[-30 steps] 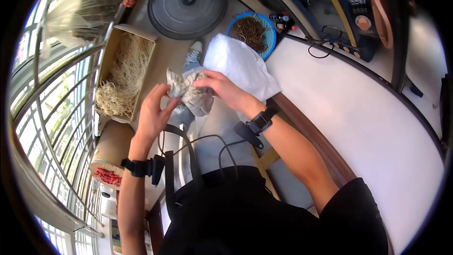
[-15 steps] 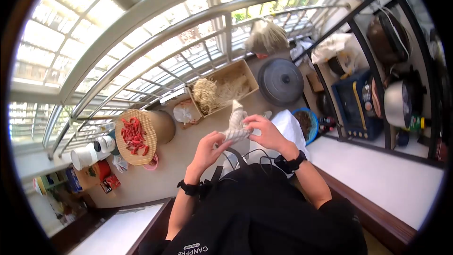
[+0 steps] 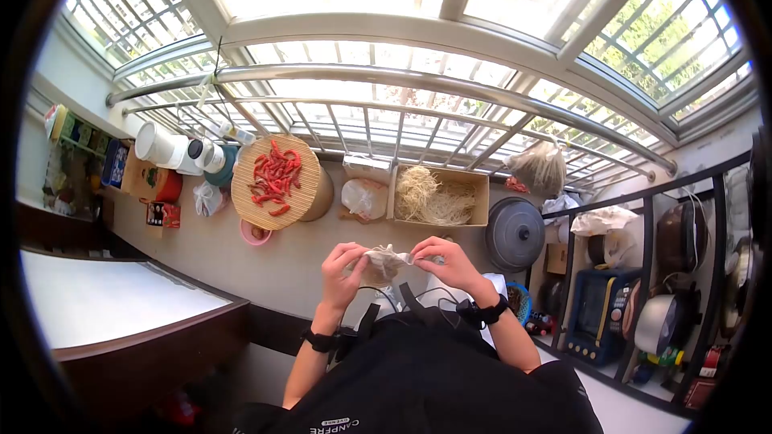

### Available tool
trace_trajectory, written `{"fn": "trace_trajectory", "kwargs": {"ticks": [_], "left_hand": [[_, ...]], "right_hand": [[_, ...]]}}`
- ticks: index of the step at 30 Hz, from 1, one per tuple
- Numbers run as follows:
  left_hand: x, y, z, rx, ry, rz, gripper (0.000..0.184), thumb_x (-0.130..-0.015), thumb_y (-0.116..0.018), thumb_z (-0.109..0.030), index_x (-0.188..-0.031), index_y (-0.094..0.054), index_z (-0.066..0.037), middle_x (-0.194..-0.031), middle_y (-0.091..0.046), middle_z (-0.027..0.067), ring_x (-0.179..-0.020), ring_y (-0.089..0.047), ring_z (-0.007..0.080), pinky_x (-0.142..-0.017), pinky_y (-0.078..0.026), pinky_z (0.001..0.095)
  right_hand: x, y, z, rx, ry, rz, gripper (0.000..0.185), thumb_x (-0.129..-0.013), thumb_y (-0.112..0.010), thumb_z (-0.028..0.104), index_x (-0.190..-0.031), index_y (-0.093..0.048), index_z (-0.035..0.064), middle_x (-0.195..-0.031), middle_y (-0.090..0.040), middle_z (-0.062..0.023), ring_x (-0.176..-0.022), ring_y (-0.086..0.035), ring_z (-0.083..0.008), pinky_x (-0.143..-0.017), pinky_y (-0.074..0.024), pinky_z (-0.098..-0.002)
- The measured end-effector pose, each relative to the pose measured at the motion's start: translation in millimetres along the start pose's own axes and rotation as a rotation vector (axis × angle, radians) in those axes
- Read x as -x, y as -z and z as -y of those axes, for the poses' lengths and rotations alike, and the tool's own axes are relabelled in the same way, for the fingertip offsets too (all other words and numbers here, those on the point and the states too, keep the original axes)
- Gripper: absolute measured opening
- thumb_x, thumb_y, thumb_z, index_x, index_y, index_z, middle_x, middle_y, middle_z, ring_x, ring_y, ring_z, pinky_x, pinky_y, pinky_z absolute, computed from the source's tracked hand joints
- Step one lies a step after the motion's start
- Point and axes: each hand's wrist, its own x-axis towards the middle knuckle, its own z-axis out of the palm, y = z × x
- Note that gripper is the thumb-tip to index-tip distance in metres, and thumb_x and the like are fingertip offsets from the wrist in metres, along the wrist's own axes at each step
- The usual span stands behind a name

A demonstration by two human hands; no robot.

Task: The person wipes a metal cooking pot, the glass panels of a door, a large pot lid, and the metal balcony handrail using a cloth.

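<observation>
A crumpled, light striped cloth (image 3: 386, 263) hangs between my two hands, in front of my body. My left hand (image 3: 346, 268) pinches its left side between thumb and fingers. At the cloth's right end, my right hand (image 3: 444, 262) has its fingertips closed on a pale edge. Both wrists wear black bands. The lower part of the cloth hangs over the floor near the black straps and cables at my chest.
Red peppers lie on a round woven mat (image 3: 304, 207) at left. A cardboard box (image 3: 480, 213) holds dried strands beside a grey round lid (image 3: 515, 233). A black shelf (image 3: 647, 225) with pots stands right; a white-topped surface (image 3: 121, 301) is at left.
The view has swung left toward the window and the peppers. The cloth, bunched up earlier, is now stretched sideways between my hands, which still hold it.
</observation>
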Motion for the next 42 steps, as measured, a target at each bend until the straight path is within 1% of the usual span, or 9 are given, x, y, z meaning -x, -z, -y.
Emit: {"fn": "trace_trajectory", "kwargs": {"ticks": [9, 11, 14, 17, 23, 27, 28, 34, 42], "left_hand": [[0.7, 14.1, 27.7, 0.315, 0.385, -0.271, 0.01, -0.092, -0.062, 0.002, -0.1, -0.067, 0.002, -0.085, -0.059, -0.0012, -0.077, -0.055, 0.0054, -0.067, -0.045, 0.0206], [-8.3, 2.3, 20.5, 0.25, 0.397, -0.202, 0.01, -0.089, -0.065, 0.003, -0.098, -0.069, 0.0, -0.082, -0.059, -0.0001, -0.074, -0.054, 0.0063, -0.064, -0.044, 0.0205], [-32.1, -20.5, -5.5, 0.001, 0.305, -0.072, 0.015, -0.082, -0.07, 0.003, -0.096, -0.071, -0.003, -0.08, -0.06, 0.0046, -0.068, -0.058, 0.0126, -0.062, -0.047, 0.0239], [-59.7, -48.3, -28.3, -0.053, 0.222, 0.048, 0.018, -0.081, -0.072, 0.002, -0.097, -0.072, -0.004, -0.08, -0.061, 0.0065, -0.067, -0.061, 0.0162, -0.06, -0.05, 0.0285], [-80.5, -72.6, -59.3, -0.234, 0.12, 0.155, 0.019, -0.08, -0.073, 0.001, -0.098, -0.072, -0.006, -0.079, -0.06, 0.0062, -0.066, -0.061, 0.0205, -0.059, -0.049, 0.0314], [-61.0, -73.7, -74.5, -0.323, 0.113, 0.122, 0.02, -0.079, -0.074, -0.002, -0.098, -0.072, -0.007, -0.079, -0.059, 0.0061, -0.065, -0.06, 0.0225, -0.057, -0.05, 0.0331], [-53.2, -67.9, -74.4, -0.35, 0.131, 0.091, 0.02, -0.079, -0.074, -0.002, -0.098, -0.072, -0.007, -0.079, -0.059, 0.006, -0.065, -0.06, 0.0223, -0.057, -0.05, 0.033], [0.9, 3.1, -61.1, -0.387, 0.358, 0.02, 0.017, -0.083, -0.073, -0.009, -0.1, -0.069, -0.009, -0.082, -0.061, 0.0075, -0.069, -0.063, 0.0264, -0.061, -0.051, 0.0355], [54.4, 91.6, -12.1, -0.348, 0.3, 0.148, 0.011, -0.085, -0.07, -0.016, -0.092, -0.067, -0.009, -0.082, -0.064, 0.0078, -0.08, -0.063, 0.0297, -0.072, -0.051, 0.0402]], "right_hand": [[-33.9, 76.0, -15.9, -0.128, -0.216, -0.014, 0.009, -0.096, -0.061, 0.009, -0.098, -0.064, 0.0005, -0.095, -0.069, -0.005, -0.092, -0.062, -0.0126, -0.084, -0.0496, -0.0298], [-46.0, 93.0, -34.0, -0.176, -0.236, 0.098, 0.013, -0.095, -0.062, 0.012, -0.101, -0.064, 0.0007, -0.094, -0.068, -0.0069, -0.092, -0.064, -0.0167, -0.085, -0.05, -0.0312], [-60.4, 125.5, -39.6, 0.319, -0.202, 0.42, 0.025, -0.092, -0.065, 0.019, -0.111, -0.062, 0.0027, -0.096, -0.067, -0.0119, -0.094, -0.065, -0.0263, -0.084, -0.051, -0.0357], [-74.3, 130.2, -58.4, 0.43, -0.097, 0.358, 0.045, -0.088, -0.069, 0.025, -0.128, -0.056, 0.0077, -0.102, -0.065, -0.0162, -0.094, -0.064, -0.0337, -0.084, -0.0513, -0.0397], [-115.8, 104.7, -16.3, 0.289, 0.037, 0.558, 0.068, -0.086, -0.073, 0.028, -0.145, -0.043, 0.015, -0.097, -0.06, -0.0119, -0.089, -0.063, -0.0301, -0.081, -0.051, -0.04], [-128.4, 63.7, -30.9, 0.325, 0.346, 0.653, 0.039, -0.086, -0.068, 0.019, -0.123, -0.058, 0.0098, -0.091, -0.062, -0.0135, -0.086, -0.063, -0.0344, -0.076, -0.0509, -0.0437], [-133.0, 59.4, -25.7, 0.363, 0.315, 0.723, 0.02, -0.087, -0.064, 0.018, -0.105, -0.063, 0.0079, -0.089, -0.065, -0.0139, -0.085, -0.064, -0.0362, -0.073, -0.0503, -0.0472], [-140.7, 24.1, 5.1, 0.35, 0.385, 0.713, 0.014, -0.088, -0.064, 0.016, -0.097, -0.065, 0.006, -0.084, -0.064, -0.0134, -0.081, -0.063, -0.0363, -0.071, -0.0499, -0.0466], [-122.1, -73.4, 56.6, 0.475, 0.441, 0.389, 0.015, -0.078, -0.074, 0.011, -0.092, -0.068, 0.0093, -0.076, -0.063, -0.008, -0.074, -0.062, -0.0303, -0.065, -0.0485, -0.0407]]}}
